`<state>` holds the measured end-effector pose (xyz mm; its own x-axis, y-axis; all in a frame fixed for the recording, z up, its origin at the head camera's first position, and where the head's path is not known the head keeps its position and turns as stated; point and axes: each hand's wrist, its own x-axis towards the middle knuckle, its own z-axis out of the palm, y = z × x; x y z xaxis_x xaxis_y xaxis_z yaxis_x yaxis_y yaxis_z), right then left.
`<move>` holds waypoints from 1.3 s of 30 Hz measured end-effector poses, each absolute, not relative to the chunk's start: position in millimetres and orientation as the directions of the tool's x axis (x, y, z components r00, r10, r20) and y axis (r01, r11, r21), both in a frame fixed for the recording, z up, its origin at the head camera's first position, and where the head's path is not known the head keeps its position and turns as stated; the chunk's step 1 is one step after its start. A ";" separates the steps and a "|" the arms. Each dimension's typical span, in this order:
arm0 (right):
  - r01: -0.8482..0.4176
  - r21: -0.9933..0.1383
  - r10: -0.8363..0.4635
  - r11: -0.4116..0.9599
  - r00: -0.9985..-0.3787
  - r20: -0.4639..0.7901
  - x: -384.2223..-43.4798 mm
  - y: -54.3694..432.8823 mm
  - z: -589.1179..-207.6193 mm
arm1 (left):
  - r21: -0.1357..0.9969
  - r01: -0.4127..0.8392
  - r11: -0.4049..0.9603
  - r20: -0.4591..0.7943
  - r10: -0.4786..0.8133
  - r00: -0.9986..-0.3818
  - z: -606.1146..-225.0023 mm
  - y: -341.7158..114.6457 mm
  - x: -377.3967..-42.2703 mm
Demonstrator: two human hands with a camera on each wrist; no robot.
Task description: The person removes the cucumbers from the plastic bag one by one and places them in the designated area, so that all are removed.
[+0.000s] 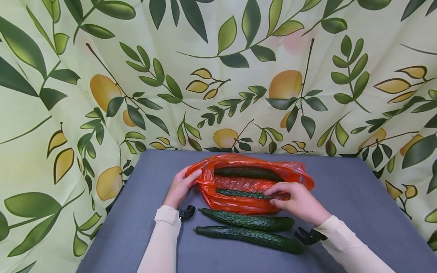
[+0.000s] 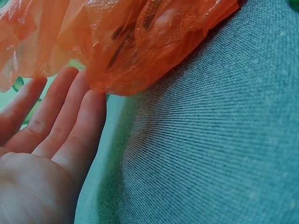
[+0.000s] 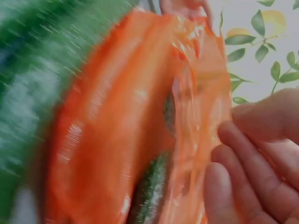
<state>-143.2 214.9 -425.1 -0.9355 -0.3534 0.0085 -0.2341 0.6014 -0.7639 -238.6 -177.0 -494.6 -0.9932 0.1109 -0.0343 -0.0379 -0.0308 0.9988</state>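
Note:
A red plastic bag (image 1: 244, 206) lies on its side with its mouth toward me. Inside it, one dark green cucumber (image 1: 247, 173) lies at the back and another cucumber (image 1: 235, 193) nearer the mouth. My left hand (image 1: 181, 185) holds the bag's left end, thumb over the edge; its other fingers (image 2: 86, 123) stretch straight along the outside in the left wrist view. Over the bag's right part, my right hand (image 1: 297, 199) has loosely bent fingers, fingertips at the front cucumber's right end. The right wrist view shows nothing between its fingers (image 3: 233, 177).
Two more long cucumbers, an upper one (image 1: 249, 221) and a lower one (image 1: 249, 238), lie side by side before the bag on the grey table (image 1: 341, 189). A leaf-patterned cloth (image 1: 211, 110) hangs behind the table and along its sides.

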 end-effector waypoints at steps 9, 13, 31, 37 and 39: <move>-0.239 -0.730 -0.329 0.641 -0.944 0.021 -202.0 204.1 -466.6 | 0.996 -0.091 0.008 -0.091 0.084 -0.992 -520.7 -189.4 -219.4; -0.173 -0.741 -0.274 0.648 -0.962 -0.016 -209.9 211.6 -484.2 | 0.996 -0.093 0.010 -0.094 0.105 -0.990 -523.1 -185.1 -217.4; -0.162 -0.730 -0.269 0.664 -0.963 -0.031 -248.5 218.9 -482.8 | 0.999 -0.052 -0.016 -0.049 0.139 -0.989 -509.9 -180.5 -234.1; -0.183 -0.694 -0.285 0.696 -0.958 -0.033 -264.7 218.0 -478.6 | 0.999 -0.039 -0.027 -0.035 0.116 -0.993 -503.9 -180.7 -239.9; -0.192 -0.677 -0.284 0.711 -0.958 -0.027 -268.7 217.1 -477.6 | 0.999 -0.031 -0.027 -0.028 0.118 -0.993 -502.1 -180.8 -242.4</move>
